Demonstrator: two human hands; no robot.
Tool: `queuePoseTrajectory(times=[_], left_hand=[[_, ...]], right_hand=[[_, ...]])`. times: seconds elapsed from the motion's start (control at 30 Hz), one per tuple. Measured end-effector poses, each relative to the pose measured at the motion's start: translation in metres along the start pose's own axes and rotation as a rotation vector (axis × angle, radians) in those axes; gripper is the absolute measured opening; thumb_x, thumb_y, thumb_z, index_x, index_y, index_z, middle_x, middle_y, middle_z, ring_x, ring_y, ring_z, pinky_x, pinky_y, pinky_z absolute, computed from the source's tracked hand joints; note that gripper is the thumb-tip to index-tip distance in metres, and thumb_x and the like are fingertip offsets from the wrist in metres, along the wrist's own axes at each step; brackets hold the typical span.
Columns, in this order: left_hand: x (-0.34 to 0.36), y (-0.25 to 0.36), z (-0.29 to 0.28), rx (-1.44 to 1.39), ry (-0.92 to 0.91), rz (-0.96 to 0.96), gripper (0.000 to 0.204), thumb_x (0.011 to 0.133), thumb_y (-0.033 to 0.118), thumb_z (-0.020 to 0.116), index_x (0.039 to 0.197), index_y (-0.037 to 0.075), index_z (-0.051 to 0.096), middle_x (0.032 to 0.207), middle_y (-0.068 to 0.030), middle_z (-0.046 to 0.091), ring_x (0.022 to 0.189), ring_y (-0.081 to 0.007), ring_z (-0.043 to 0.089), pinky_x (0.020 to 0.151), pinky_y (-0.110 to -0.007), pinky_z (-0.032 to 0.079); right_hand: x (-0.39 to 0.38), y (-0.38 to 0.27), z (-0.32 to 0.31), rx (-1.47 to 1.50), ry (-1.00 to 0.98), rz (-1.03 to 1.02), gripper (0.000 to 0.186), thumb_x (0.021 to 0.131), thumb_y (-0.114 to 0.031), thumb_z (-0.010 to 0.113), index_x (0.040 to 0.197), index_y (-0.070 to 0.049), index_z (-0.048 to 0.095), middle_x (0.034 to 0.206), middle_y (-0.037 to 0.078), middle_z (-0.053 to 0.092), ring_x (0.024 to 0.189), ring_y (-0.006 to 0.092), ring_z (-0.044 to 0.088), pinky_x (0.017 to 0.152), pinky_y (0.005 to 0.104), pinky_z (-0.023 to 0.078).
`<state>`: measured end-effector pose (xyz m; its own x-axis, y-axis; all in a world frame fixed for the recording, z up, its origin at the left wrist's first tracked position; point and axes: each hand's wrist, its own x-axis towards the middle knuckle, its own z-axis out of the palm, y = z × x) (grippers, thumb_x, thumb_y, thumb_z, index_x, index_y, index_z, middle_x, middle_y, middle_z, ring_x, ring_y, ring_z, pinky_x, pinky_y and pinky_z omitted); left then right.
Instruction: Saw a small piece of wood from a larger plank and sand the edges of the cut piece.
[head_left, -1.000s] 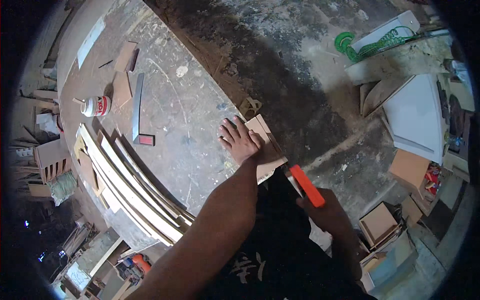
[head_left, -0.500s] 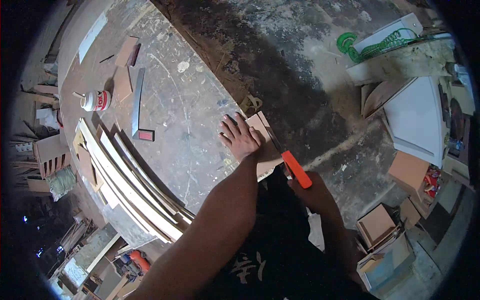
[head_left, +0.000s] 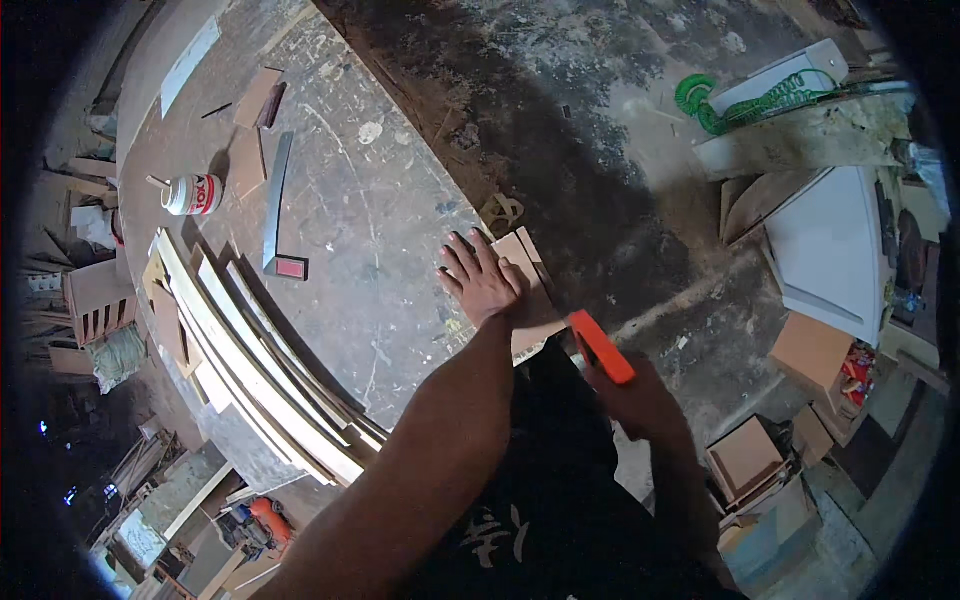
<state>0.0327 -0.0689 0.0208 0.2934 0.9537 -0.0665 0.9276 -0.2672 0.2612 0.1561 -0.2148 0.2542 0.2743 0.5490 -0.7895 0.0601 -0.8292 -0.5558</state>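
My left hand (head_left: 487,283) lies flat with fingers spread on a small brown wooden board (head_left: 536,309), pressing it at the edge of the workbench (head_left: 385,200). The board's right side overhangs the edge. My right hand (head_left: 637,398) is closed round the orange handle of a handsaw (head_left: 602,347), just right of the board. The thin dark blade is hard to make out against the floor; it seems to run along the board's right edge. A try square (head_left: 277,215) with a metal blade lies farther left on the bench.
Long wood strips (head_left: 265,370) lie along the bench's left side. Behind them stand a white and red tub (head_left: 192,195) and thin wood pieces (head_left: 247,165). A green coiled hose (head_left: 700,97), a white panel (head_left: 830,255) and open boxes (head_left: 745,458) are at right.
My right hand and the orange saw handle have shifted slightly right and toward me, away from the board. My left hand stays in place on the board.
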Motion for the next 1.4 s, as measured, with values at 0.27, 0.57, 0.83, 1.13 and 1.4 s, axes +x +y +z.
queuePoseTrajectory(times=[0.27, 0.57, 0.83, 1.13, 1.4], left_hand=[[0.000, -0.002, 0.000, 0.020, -0.003, 0.008, 0.069, 0.092, 0.037, 0.038, 0.153, 0.011, 0.021, 0.159, -0.0222, 0.010, 0.146, -0.0447, 0.007, 0.114, -0.062, 0.005], [-0.001, -0.002, 0.004, 0.017, 0.040, 0.033, 0.066, 0.093, 0.037, 0.038, 0.152, 0.010, 0.023, 0.158, -0.0234, 0.013, 0.145, -0.0452, 0.009, 0.113, -0.063, 0.007], [-0.002, 0.004, 0.004, -0.002, 0.041, 0.033, 0.069, 0.091, 0.037, 0.040, 0.152, 0.010, 0.024, 0.158, -0.0236, 0.012, 0.145, -0.0454, 0.009, 0.113, -0.063, 0.007], [0.000, 0.002, 0.003, -0.019, 0.056, 0.026, 0.070, 0.090, 0.036, 0.040, 0.152, 0.009, 0.024, 0.158, -0.0233, 0.012, 0.145, -0.0453, 0.010, 0.113, -0.063, 0.006], [-0.003, 0.001, 0.004, -0.020, 0.076, 0.046, 0.068, 0.090, 0.037, 0.039, 0.151, 0.009, 0.026, 0.158, -0.0239, 0.014, 0.144, -0.0472, 0.011, 0.112, -0.065, 0.008]], right_hand=[[0.064, -0.021, 0.011, -0.035, -0.046, -0.039, 0.036, 0.089, -0.034, 0.064, 0.088, 0.001, 0.061, 0.061, 0.012, 0.057, 0.058, 0.0211, 0.061, 0.056, 0.0380, 0.048], [0.047, -0.030, -0.001, 0.089, -0.168, -0.024, 0.039, 0.089, -0.035, 0.066, 0.108, -0.001, 0.057, 0.060, 0.004, 0.057, 0.048, 0.0138, 0.054, 0.046, 0.0319, 0.043], [0.017, -0.053, -0.024, 0.326, -0.277, -0.003, 0.024, 0.092, -0.030, 0.066, 0.094, -0.013, 0.049, 0.057, -0.004, 0.045, 0.047, 0.0048, 0.043, 0.042, 0.0235, 0.036], [0.027, -0.059, -0.031, 0.456, -0.243, 0.045, 0.024, 0.090, -0.027, 0.068, 0.082, -0.011, 0.051, 0.057, -0.004, 0.047, 0.045, 0.0062, 0.044, 0.042, 0.0235, 0.037], [0.025, -0.058, -0.030, 0.489, -0.241, 0.069, 0.025, 0.088, -0.031, 0.070, 0.090, -0.012, 0.054, 0.058, -0.003, 0.051, 0.046, 0.0076, 0.047, 0.043, 0.0251, 0.039]])
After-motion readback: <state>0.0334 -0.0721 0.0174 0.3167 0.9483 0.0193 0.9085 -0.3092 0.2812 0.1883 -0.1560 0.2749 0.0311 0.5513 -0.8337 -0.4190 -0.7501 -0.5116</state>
